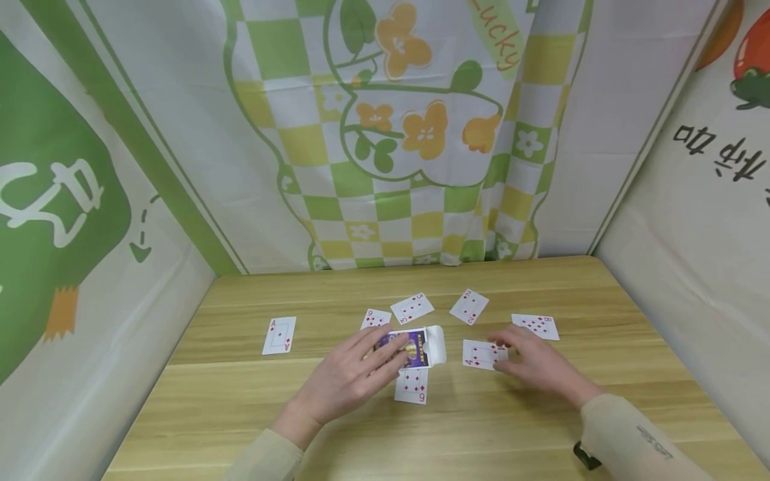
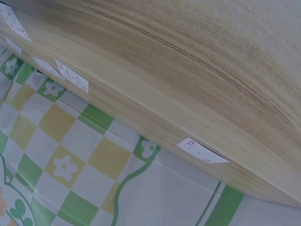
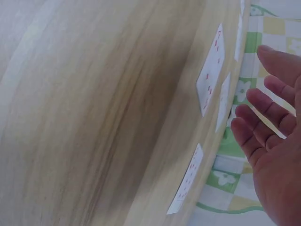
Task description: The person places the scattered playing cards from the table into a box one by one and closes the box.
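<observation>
My left hand (image 1: 351,377) holds a purple card box (image 1: 418,349), its fingers laid across the top and the thumb hidden. The box's white flap (image 1: 436,344) stands out on the right. A diamond card (image 1: 412,387) is partly covered by the box. My right hand (image 1: 535,357) hovers with thumb and fingers apart over the right end of the four of diamonds (image 1: 478,354). In the right wrist view that hand (image 3: 275,141) has relaxed fingers with nothing between them, and the four of diamonds (image 3: 211,70) lies on the wood.
The ace of diamonds (image 1: 279,336) lies apart at the left of the wooden table (image 1: 216,414). Toward the back are another diamond card (image 1: 374,318), the three (image 1: 412,307), the two (image 1: 469,306) and the eight (image 1: 535,327). A printed curtain (image 1: 385,207) hangs along the far edge.
</observation>
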